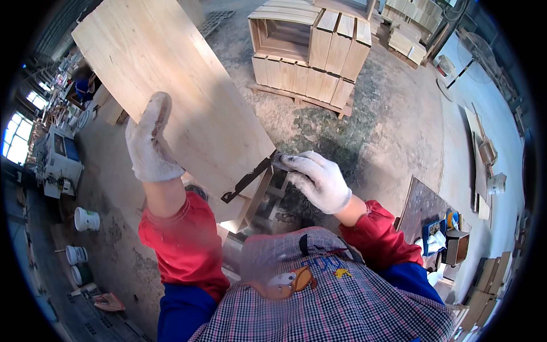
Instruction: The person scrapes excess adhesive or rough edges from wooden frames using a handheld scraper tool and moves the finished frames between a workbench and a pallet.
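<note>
A long pale wooden board [176, 74] slants across the left and middle of the view. My left hand [151, 145], in a white glove, grips its left edge with the thumb lying on the upper face. Along the board's near end runs a black, uneven strip [248, 181]. At the right corner of that end, my gloved right hand [322, 182] is closed on a small greyish piece [279, 160], whose kind is too hidden to tell. A wooden frame [257, 199] shows partly beneath the board.
Wooden box-like units [310, 57] stand stacked on a pallet [302, 100] ahead. At the right, a dark panel [421, 208] stands near a blue bin [435, 236]. Several buckets, one a white bucket [86, 219], line the left floor. A person [84, 85] is far left.
</note>
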Action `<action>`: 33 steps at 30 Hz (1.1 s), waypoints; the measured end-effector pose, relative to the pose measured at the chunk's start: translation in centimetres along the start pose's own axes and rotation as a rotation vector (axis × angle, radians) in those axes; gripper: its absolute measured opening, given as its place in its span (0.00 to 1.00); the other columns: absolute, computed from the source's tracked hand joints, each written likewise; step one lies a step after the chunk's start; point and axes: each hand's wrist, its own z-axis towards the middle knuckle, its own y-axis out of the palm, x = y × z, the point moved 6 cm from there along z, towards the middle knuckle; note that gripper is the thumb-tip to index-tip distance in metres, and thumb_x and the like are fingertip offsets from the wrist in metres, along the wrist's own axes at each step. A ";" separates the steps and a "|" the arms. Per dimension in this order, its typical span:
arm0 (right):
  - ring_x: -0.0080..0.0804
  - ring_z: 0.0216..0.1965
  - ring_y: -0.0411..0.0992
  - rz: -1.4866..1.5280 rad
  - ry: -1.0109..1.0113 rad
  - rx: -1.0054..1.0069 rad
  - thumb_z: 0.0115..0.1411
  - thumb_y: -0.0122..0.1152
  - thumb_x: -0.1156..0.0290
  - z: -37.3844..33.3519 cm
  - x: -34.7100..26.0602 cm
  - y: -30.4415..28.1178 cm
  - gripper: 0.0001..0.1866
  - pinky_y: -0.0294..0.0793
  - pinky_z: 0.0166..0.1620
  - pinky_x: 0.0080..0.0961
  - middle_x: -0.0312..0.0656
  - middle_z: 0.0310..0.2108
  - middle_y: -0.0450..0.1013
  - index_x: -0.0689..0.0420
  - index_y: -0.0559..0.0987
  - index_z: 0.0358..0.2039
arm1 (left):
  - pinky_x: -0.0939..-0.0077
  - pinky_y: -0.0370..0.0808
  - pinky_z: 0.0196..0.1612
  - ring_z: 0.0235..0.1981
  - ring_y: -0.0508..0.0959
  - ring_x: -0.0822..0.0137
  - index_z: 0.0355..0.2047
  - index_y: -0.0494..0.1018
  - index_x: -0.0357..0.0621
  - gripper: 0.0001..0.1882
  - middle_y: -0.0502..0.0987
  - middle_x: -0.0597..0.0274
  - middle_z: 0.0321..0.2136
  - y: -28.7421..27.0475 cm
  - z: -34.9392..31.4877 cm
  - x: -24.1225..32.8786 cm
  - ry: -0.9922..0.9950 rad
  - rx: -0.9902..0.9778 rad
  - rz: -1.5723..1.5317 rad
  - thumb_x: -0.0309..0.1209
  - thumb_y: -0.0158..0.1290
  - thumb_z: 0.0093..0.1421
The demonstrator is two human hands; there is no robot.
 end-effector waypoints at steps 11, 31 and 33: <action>0.46 0.32 0.72 -0.033 -0.004 -0.053 0.52 0.60 0.73 0.3 -0.7 -0.8 0.15 0.73 0.34 0.31 0.49 0.33 0.72 0.60 0.75 0.42 | 0.66 0.74 0.45 0.43 0.74 0.63 0.47 0.67 0.32 0.18 0.73 0.55 0.42 0.3 -0.4 0.3 -0.104 0.094 -0.244 0.30 0.50 0.58; 0.37 0.29 0.72 0.022 0.061 -0.239 0.54 0.57 0.69 2.3 0.7 -4.1 0.20 0.72 0.34 0.27 0.44 0.29 0.70 0.56 0.72 0.48 | 0.71 0.74 0.47 0.41 0.76 0.62 0.41 0.70 0.30 0.17 0.73 0.50 0.41 0.8 -1.0 1.7 -0.207 0.100 -0.151 0.21 0.56 0.50; 0.29 0.32 0.70 0.309 0.202 -0.293 0.58 0.55 0.67 2.5 0.7 -3.3 0.21 0.70 0.38 0.23 0.46 0.34 0.71 0.65 0.69 0.49 | 0.75 0.74 0.44 0.38 0.76 0.66 0.40 0.71 0.30 0.14 0.74 0.53 0.37 1.3 -1.3 1.2 -0.505 0.273 -0.479 0.24 0.55 0.52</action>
